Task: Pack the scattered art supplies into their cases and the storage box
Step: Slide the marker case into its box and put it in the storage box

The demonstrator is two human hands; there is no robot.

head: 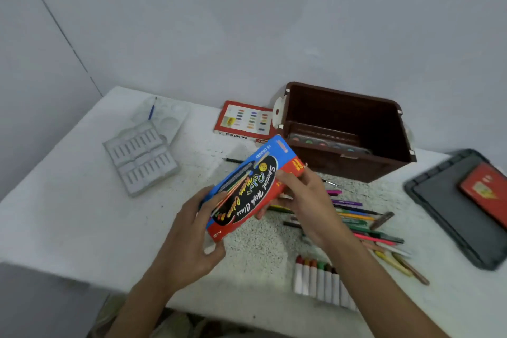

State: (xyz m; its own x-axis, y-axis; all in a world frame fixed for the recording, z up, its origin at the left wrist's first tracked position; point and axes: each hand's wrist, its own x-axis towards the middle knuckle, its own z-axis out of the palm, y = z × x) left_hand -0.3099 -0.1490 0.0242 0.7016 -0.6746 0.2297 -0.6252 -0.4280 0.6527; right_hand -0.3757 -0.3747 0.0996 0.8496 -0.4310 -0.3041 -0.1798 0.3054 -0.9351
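- Closest to the table's (68, 214) front edge, a row of white-wrapped crayons (318, 280) lies loose and unpacked, near the drop.
- The left hand (192, 239) curls round the lower end of a blue-and-red colour carton (247, 186), and the right hand (304, 200) grips its upper, red end. The carton is held tilted above the middle of the table. I cannot tell whether anything is inside it.
- Just right of the hands, pens and pencils (356, 219) lie scattered in a heap, which I judge to be the biggest job left.
- At the right edge a dark lid (439, 214) lies flat with a red case (485, 192) on it, narrowing the room on that side.
- To the left, clear plastic trays (142, 156) and, behind them, a palette (172, 121) with a blue brush (152, 111) are not yet packed. There is bare table around them for moving.
- Farthest off, an oil pastels box (244, 121) lies flat just beside the brown storage box (356, 167). The storage box stands open by the wall with a paint set (329, 143) inside and plenty of space left, so the packing looks barely begun.
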